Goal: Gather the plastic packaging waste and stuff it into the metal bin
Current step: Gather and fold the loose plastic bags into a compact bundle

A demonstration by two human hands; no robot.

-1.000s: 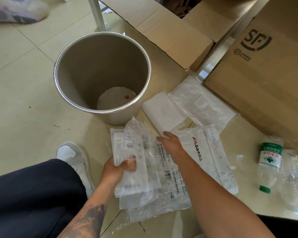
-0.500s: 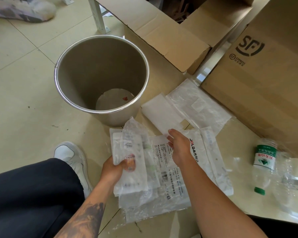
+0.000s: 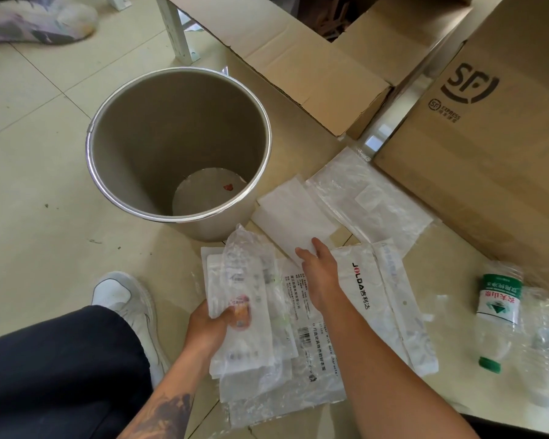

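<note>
Barely begun: our left hand [image 3: 214,324] pinches a few bags [image 3: 241,315], right hand [image 3: 319,267] spread reaching a white sheet [image 3: 293,217]; bin [image 3: 114,147] nearly empty, bottle [image 3: 498,312] waiting.

Right hand [image 3: 319,267] moved forward onto white foam sheet [image 3: 293,217] edge.

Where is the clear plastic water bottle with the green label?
The clear plastic water bottle with the green label lies on the tiled floor at the right of the head view, just below the brown SF cardboard box.
</note>
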